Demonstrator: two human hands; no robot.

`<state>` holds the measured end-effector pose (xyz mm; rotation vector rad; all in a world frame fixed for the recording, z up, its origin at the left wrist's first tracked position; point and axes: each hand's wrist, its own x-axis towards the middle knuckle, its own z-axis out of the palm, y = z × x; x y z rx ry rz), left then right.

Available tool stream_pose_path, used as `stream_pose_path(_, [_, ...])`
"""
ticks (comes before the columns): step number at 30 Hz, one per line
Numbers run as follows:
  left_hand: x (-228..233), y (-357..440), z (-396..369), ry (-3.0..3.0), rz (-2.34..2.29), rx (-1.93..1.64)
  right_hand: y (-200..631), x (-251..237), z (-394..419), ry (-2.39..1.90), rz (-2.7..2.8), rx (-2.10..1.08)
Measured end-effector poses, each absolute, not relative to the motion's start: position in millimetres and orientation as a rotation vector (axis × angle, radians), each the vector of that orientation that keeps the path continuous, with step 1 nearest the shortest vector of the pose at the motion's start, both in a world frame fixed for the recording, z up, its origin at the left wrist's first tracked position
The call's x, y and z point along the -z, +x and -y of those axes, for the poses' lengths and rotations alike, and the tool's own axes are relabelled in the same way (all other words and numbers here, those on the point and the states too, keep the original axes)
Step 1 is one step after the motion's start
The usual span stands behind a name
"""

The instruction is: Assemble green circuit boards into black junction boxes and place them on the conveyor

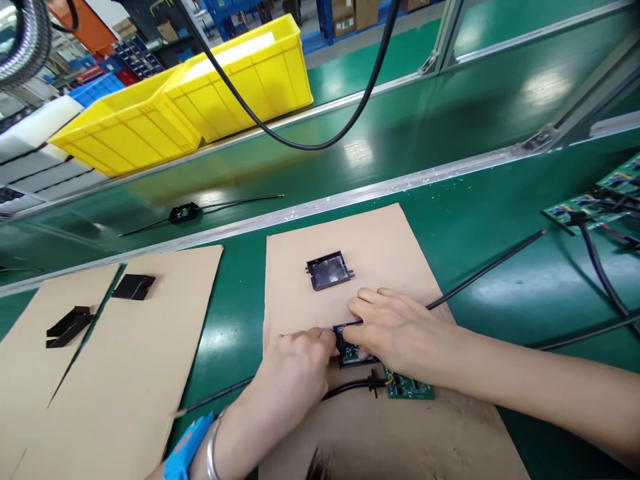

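Between my hands a black plastic case (pixel 357 361) lies on the cardboard sheet (pixel 290 267), with a green circuit board (pixel 349 353) inside it. My left hand (pixel 303 360) has its fingers curled at the case's left end. My right hand (pixel 390 327) reaches over the case from the right, fingers bent down onto it and the board; its fingertips are partly hidden. Just below, a second green circuit board (pixel 410 387) lies with a black cable (pixel 350 387) joined to its left side. Beyond my hands is another black case (pixel 329 271), open side up.
Two more black cases (pixel 69 327) (pixel 134 287) lie on cardboard at left. A cased board with leads (pixel 184 213) rests past the metal rail (pixel 350 195). Yellow bins (pixel 250 87) stand behind. Circuit boards (pixel 590 210) and black cables (pixel 490 267) are at right. A black cable loop (pixel 310 147) hangs in front.
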<state>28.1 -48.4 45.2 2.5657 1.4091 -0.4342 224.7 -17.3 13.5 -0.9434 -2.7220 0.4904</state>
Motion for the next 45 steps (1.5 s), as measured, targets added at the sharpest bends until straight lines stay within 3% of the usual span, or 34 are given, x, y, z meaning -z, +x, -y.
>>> stream_pose_path(15, [-45.6, 24.4, 41.8, 2.579, -1.383, 0.418, 222.0, -14.7, 16.9, -0.963, 2.759, -0.516])
stream_pose_path(24, [-21.6, 4.3, 68.4, 2.579, -1.377, -0.263, 215.9, -23.5, 25.9, -0.868, 2.816, -0.264])
stream_pose_path(28, [-15.5, 6.1, 71.4, 2.611, -1.339, -0.27, 200.1, -28.8, 41.5, -0.886, 2.866, -0.187])
stream_pose_path(35, [-18.5, 13.7, 68.0, 2.609, -1.314, -0.053, 184.4, -26.8, 45.3, -0.918, 2.919, -0.323])
stream_pose_path(45, [-30.6, 3.5, 63.0, 2.454, -1.379, -0.184, 235.2, -35.6, 31.5, -1.086, 2.693, -0.495])
